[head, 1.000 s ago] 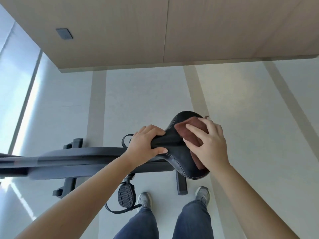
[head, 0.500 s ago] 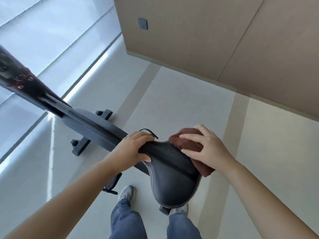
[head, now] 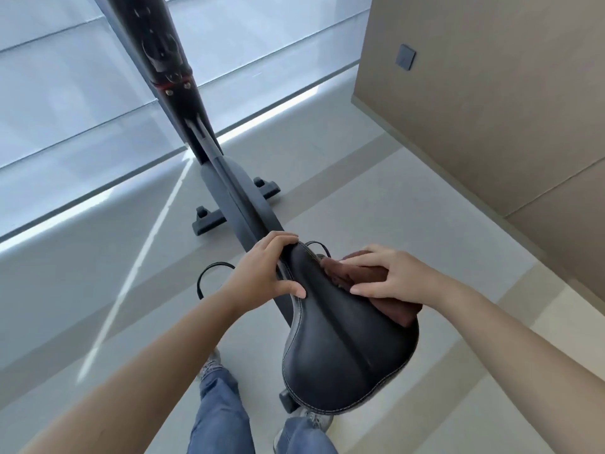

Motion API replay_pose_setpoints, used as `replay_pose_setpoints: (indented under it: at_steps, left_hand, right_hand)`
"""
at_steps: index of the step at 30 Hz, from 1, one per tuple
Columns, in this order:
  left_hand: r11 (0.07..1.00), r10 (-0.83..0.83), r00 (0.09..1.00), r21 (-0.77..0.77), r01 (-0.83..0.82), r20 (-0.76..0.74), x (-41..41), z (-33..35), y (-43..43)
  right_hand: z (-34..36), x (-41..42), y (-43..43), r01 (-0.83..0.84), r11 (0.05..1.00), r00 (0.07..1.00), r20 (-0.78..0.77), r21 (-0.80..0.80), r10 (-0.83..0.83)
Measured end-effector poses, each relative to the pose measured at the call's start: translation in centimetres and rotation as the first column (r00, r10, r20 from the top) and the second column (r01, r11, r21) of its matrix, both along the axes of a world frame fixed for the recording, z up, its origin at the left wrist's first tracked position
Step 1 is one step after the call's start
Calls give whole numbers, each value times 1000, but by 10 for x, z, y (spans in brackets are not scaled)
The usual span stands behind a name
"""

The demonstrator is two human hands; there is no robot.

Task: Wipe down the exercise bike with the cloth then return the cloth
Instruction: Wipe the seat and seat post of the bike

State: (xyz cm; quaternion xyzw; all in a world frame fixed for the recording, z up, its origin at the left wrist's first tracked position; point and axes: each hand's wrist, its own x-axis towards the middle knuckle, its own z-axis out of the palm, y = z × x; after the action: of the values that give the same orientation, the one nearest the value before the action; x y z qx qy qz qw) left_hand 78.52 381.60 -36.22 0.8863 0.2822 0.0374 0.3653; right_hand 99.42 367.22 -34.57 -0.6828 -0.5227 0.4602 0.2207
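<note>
Currently gripping the saddle (head: 343, 352) at its narrow nose with left hand (head: 262, 273), fingers curled over, thumb pressed on the near edge. Pressing one brown cloth (head: 401, 309) flat against the saddle's 2 o'clock side with right hand (head: 397, 278), fingers slightly spread. Counted: two hands, one cloth, one saddle, one exercise bike (head: 229, 188), two shoes (head: 209, 363).

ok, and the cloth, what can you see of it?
The cloth is reddish-brown and soft-looking, like a small towel, bunched into folds. It lies on the right side of the black saddle, toward its narrow front. The right hand presses it down with fairly straight fingers and covers its middle. One end shows past the fingertips, the other beneath the wrist at the saddle's right edge. The left hand grips the saddle's nose, clear of it.
</note>
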Motion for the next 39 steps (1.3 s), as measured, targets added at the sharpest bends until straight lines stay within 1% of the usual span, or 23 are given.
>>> replay_pose_setpoints:
  at_steps: [3, 7, 9, 11, 13, 15, 18, 21, 23, 25, 26, 27, 29, 30, 32, 33, 35, 36, 37, 38, 39]
  left_hand:
    - [997, 47, 999, -62, -46, 19, -1, -3, 0]
    - [985, 66, 998, -162, -64, 7, 1, -5, 4]
    - [984, 54, 999, -173, -51, 9, 0, -4, 5]
    - [991, 17, 1000, -130, -18, -11, 1, -2, 6]
    - [998, -34, 999, -45, 32, -24, 3, -1, 7]
    - [997, -78, 997, 19, 78, -20, 4, 0, 8]
    - [993, -114, 993, 25, 115, -19, 5, 0, 9]
    - [991, -131, 990, 11, 131, -46, 5, -1, 11]
    - [990, -138, 988, 17, 139, -67, 4, -1, 11]
    - [989, -143, 987, 13, 145, -76, 4, 0, 10]
    - [990, -142, 987, 9, 144, -79, 4, 0, 10]
    - [989, -144, 986, 11, 145, -85, 4, 0, 10]
    - [987, -152, 984, 38, 157, -95, 4, 1, 9]
    - [985, -160, 982, 56, 166, -102, 4, 2, 9]
    - [976, -186, 975, 90, 197, -124, 5, 4, 9]
    - [971, -200, 971, 107, 215, -132, 6, 5, 10]
    - [952, -241, 961, 157, 261, -137, 7, 7, 11]
    - [937, -271, 953, 189, 294, -139, 8, 8, 11]
    - [920, -301, 944, 219, 325, -137, 8, 8, 11]
    - [904, -330, 935, 241, 353, -132, 7, 8, 10]
    - [891, -357, 926, 254, 377, -124, 6, 8, 10]
  right_hand:
    - [-3, 4, 9, -6, 1000, 999, -49, -16, 5]
    - [-12, -20, 48, 75, 995, 986, -157, 68, -63]
    - [-14, -21, 51, 83, 994, 981, -180, 67, -70]
    - [-12, -7, 36, 13, 999, 992, -123, 32, -9]
    - [-7, 12, 10, -58, 998, 997, -60, -36, 56]
    - [-2, 26, -12, -69, 995, 997, -43, -78, 65]
    - [-2, 19, -4, -39, 997, 999, -19, -65, 38]
    - [-5, -4, 22, 14, 1000, 998, -59, -21, -15]
    - [-8, -7, 23, 50, 999, 996, -80, -19, -51]
    - [-8, 2, 6, 72, 997, 997, -39, -31, -73]
    - [-8, 7, -7, 117, 993, 992, -47, -28, -118]
    - [-8, 9, -22, 195, 981, 978, -77, -10, -195]
    - [-10, 4, -52, 392, 916, 915, -142, 81, -379]
    - [-13, -3, -64, 490, 861, 868, -164, 135, -468]
    - [-18, -17, -74, 612, 762, 791, -138, 211, -596]
    - [-18, -19, -71, 620, 755, 782, -90, 214, -617]
    - [-12, -14, -52, 550, 825, 829, 31, 132, -558]
    - [-8, -10, -41, 505, 860, 857, 77, 75, -510]
    - [-6, -9, -33, 483, 875, 869, 102, 37, -484]
    - [-6, -11, -29, 496, 868, 861, 115, 27, -495]
    - [-7, -16, -29, 541, 839, 831, 123, 49, -543]
